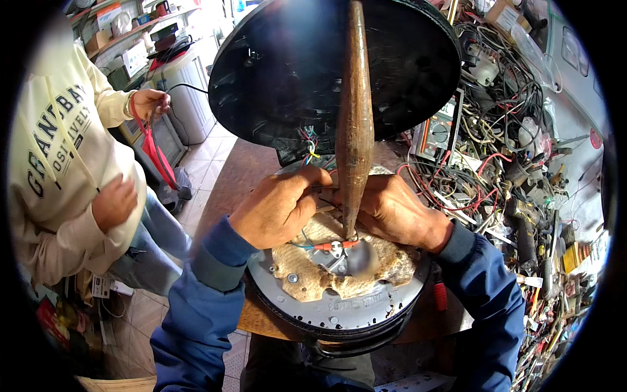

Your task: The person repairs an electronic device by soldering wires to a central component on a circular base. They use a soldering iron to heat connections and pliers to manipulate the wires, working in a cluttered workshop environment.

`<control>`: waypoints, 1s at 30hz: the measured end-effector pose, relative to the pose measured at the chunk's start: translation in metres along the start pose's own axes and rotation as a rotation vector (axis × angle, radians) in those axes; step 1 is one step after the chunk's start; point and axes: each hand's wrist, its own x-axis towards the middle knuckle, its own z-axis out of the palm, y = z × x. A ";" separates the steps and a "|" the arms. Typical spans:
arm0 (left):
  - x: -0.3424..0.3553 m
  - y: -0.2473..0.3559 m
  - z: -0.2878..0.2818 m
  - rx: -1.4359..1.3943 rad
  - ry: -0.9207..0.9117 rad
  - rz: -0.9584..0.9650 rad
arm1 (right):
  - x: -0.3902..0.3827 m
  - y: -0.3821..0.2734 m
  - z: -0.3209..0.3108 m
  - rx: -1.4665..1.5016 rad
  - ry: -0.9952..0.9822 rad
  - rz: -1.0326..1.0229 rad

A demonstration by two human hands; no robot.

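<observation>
A round appliance lies opened in front of me, its black domed shell (pixel 281 85) tilted up behind its grey metal plate (pixel 326 313). A stained tan insulating pad (pixel 307 274) with torn edges covers part of the plate. A tapered wooden stick (pixel 356 130) stands upright between my hands, its lower end by the pad. My left hand (pixel 281 206) is closed, fingertips pinched left of the stick. On the other side my right hand (pixel 398 212) is pinched too; the stick partly covers its fingertips. What they hold is hidden. Below them sits a small white part with red sleeves (pixel 336 246). Coloured wires (pixel 308 140) hang from the shell.
A multimeter (pixel 439 134) leans by a large heap of cables and tools (pixel 496 130) on the right. A red handle (pixel 440 295) lies beside the plate on the wooden table (pixel 228 176). At left stands a person (pixel 78 150) holding a red strap.
</observation>
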 end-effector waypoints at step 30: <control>-0.007 -0.008 -0.012 -0.124 -0.130 -0.232 | 0.016 0.006 -0.003 0.153 0.011 -0.023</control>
